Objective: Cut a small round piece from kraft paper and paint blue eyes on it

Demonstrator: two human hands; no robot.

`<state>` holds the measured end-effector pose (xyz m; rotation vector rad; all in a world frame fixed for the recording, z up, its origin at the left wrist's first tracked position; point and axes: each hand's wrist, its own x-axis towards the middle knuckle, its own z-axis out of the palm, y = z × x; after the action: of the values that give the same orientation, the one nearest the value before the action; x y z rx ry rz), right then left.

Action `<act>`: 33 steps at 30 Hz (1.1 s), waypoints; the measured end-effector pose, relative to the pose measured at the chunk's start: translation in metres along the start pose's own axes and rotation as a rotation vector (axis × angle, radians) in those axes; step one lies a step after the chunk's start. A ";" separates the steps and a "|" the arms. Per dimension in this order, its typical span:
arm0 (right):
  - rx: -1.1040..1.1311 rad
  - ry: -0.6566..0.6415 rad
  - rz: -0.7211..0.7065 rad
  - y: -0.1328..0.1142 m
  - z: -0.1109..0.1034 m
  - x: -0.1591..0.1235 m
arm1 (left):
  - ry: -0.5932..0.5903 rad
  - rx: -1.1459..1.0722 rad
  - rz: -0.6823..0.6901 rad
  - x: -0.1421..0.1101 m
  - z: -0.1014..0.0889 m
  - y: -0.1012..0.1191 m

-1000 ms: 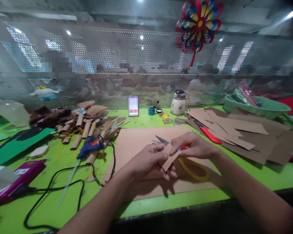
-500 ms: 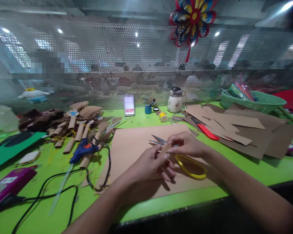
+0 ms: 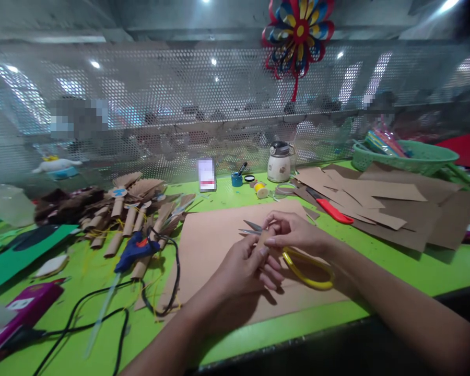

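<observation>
Your L hand (image 3: 245,265) pinches a small brown paper pc (image 3: 263,240), thumb on top; your R hand (image 3: 300,233) has its upper end in the fingertips. Pc's over the big brown sheet (image 3: 207,235). Scissors (image 3: 324,285) lie by your R hand, blades apart; blue glue gun (image 3: 135,252) well L.

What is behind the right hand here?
Behind the right hand are scissors and a large brown sheet. The blades and a yellow handle show; the hand covers the scissors' middle and part of the sheet.
</observation>
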<state>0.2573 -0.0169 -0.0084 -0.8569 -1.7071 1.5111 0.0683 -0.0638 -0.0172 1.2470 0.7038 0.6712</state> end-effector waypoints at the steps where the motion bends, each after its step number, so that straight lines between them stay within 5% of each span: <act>1: 0.001 -0.011 0.008 0.000 0.000 0.000 | -0.002 0.006 0.001 0.000 0.000 0.000; 28: 0.074 0.126 0.038 0.003 0.009 0.003 | 0.071 0.014 -0.126 0.008 -0.012 -0.015; 33: 0.108 0.045 0.065 0.006 0.009 0.002 | 0.070 -0.010 -0.094 0.005 -0.014 -0.014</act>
<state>0.2484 -0.0192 -0.0154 -0.8910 -1.5642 1.5997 0.0616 -0.0539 -0.0343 1.1777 0.8113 0.6423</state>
